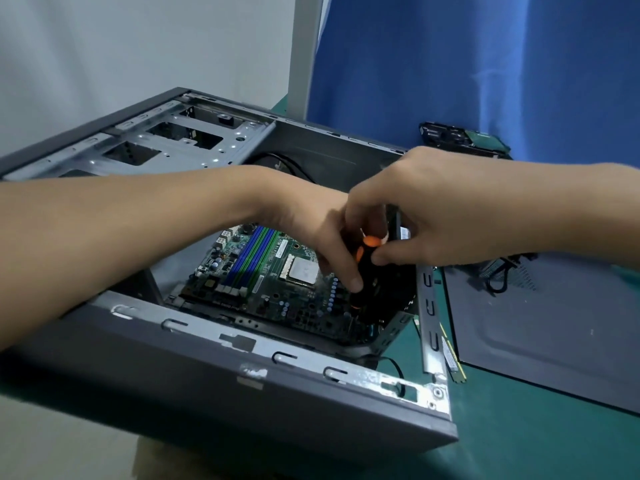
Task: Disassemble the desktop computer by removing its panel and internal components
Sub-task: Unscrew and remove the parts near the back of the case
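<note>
The computer case's [207, 393] side panel [554, 341] is off, motherboard [277, 299] still in; left hand [311, 223] and right hand [426, 209] both grip the screwdriver [369, 242].

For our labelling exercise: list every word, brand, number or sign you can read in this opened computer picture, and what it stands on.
Nothing reads clearly.
White label strip on the motherboard: print too blurred.
Sticker beside the right hand: too small.
Label on the memory stick on the green mat: too blurred.
</note>
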